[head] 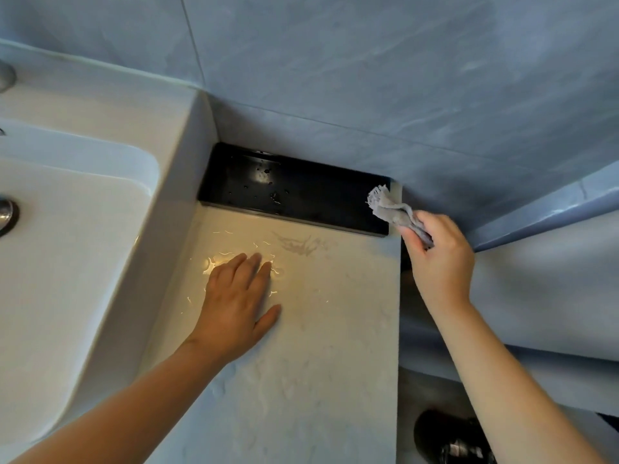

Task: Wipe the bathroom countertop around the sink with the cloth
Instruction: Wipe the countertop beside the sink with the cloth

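A pale stone countertop (321, 329) runs to the right of the white sink (67, 249). Water streaks glisten on it near the middle. My left hand (239, 303) lies flat on the wet patch, fingers spread, holding nothing. My right hand (438, 259) is at the counter's far right corner, closed around a crumpled grey cloth (390, 207). The cloth's loose end sticks up over the right end of a black tray (288, 185).
The black tray, dotted with water drops, sits against the blue-grey tiled wall (368, 78). The counter's right edge (400, 313) drops off to the floor, where a dark object (449, 437) lies. A metal drain (6, 212) shows in the basin at far left.
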A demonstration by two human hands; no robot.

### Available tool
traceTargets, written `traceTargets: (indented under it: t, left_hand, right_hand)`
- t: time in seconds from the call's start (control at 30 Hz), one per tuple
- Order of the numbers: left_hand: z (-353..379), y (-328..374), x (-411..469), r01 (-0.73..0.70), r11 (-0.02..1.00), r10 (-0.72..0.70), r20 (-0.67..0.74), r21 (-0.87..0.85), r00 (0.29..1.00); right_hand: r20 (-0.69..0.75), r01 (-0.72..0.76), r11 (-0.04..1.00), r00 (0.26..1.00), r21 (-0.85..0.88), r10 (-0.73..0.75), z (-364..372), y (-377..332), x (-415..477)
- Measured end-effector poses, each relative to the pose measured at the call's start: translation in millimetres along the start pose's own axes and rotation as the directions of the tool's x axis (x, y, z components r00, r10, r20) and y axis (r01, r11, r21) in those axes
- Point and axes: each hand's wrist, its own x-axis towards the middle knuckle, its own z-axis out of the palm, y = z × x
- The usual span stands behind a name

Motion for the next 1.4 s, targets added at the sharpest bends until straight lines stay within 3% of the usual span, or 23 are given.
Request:
traceTargets:
  t: [0.1,0.37,0.83,1.03,1.2,1.4]
  left_hand:
    - [5.0,-2.5,-1.7,-0.018,0.999,0.018,0.003,0.03,1.0]
    - [12.0,-2.1,-2.1,-0.003,1.0,0.003,-0.002,0.015,1.0]
    - [1.0,-0.2,-2.7,-0.003,1.0,0.003,0.047,0.001,0.999]
    - [-11.4,1.6,-37.2,-0.021,0.994,0.021,-0.002,-0.107,1.0]
    - [-3.0,-5.8,-72.4,-0.028,0.994,0.026,-0.017,-0.103,1.0]
    - [6.5,-15.2,-80.0,0.038,0.998,-0.038,-0.003,-0.042,0.999]
  right_hand:
    - [0.086,-0.049,0.999,0.995,-0.022,0.05,1.3,15.5,-24.6]
    - [0.175,0.052,0.992,0.984,-0.111,-0.032,38.1,15.7,-39.6]
    - [0.247,-0.002,1.0,0.969,0.004,0.001,15.2,-10.7,-120.7]
    - [0.407,-0.045,0.995,0.913,0.093,0.003,-4.0,-28.7,-125.5]
    - [0.226,-0.029,0.995,0.974,0.09,0.008,0.7,-38.1,-67.3]
    - [0.25,0.044,0.999,0.967,0.004,-0.044,45.0,-30.2,-22.0]
